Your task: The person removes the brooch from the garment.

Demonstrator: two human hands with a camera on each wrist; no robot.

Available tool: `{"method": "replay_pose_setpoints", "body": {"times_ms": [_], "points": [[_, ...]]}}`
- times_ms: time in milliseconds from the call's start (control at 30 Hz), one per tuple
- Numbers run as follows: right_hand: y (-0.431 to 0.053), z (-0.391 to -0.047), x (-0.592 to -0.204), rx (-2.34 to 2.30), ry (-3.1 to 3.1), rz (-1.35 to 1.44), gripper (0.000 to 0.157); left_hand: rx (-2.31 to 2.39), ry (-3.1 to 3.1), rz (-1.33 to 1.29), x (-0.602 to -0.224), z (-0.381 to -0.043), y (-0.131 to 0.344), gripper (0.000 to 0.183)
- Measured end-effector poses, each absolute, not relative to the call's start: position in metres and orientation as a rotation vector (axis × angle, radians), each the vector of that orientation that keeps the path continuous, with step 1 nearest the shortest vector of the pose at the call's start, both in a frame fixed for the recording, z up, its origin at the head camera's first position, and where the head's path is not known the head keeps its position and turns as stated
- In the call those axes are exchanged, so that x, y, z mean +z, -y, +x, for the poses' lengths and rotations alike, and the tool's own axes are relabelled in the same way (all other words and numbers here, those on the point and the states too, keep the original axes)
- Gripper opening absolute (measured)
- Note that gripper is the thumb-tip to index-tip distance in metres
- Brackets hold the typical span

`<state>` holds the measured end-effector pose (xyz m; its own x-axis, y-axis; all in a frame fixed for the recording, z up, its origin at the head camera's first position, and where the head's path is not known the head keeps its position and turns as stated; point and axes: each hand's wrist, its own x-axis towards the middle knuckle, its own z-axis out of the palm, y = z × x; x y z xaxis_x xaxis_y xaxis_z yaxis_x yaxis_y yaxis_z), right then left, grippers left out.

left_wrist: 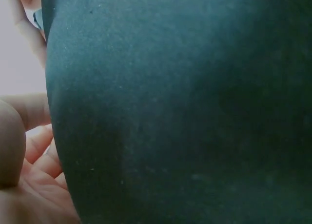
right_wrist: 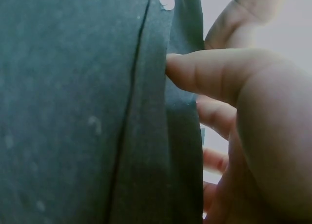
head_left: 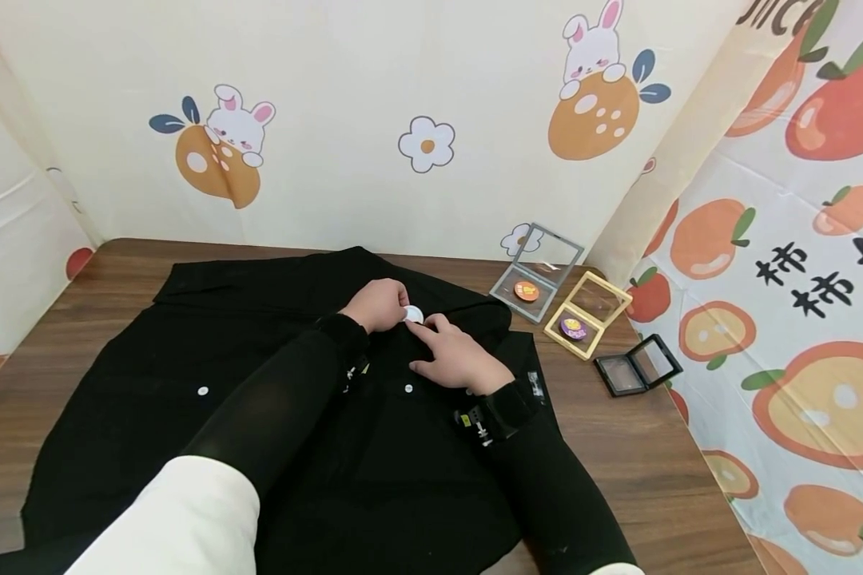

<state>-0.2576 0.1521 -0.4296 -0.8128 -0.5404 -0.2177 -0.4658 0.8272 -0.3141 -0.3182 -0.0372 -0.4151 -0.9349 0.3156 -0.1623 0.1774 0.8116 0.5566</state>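
A black shirt [head_left: 374, 455] lies spread over the wooden table, with small white buttons on it. My left hand [head_left: 383, 306] pinches a round white badge [head_left: 414, 315] at the upper part of the shirt. From the right, my right hand [head_left: 460, 357] reaches in with its index finger extended to the badge's lower edge. Its thumb touches the cloth in the right wrist view, apart from the index finger in the head view. Dark cloth [left_wrist: 180, 107] fills most of the left wrist view and hides the left fingertips and the badge there.
Three small hinged cases stand open at the table's right: a grey one [head_left: 515, 305] with an orange badge [head_left: 526, 291], a yellow one [head_left: 595, 335] with a purple badge [head_left: 573, 328], and a black one [head_left: 620, 375]. Printed curtains [head_left: 345, 200] border the back and right of the table.
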Motion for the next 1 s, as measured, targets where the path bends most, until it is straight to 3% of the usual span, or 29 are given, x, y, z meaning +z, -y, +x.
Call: {"method": "replay_pose_setpoints", "body": {"times_ms": [1000], "points": [[-0.152, -0.257, -0.429, -0.396, -2.702, -0.747, 0.07, 0.771, -2.806, 0.392, -0.418, -0.32, 0.055, 0.008]]}}
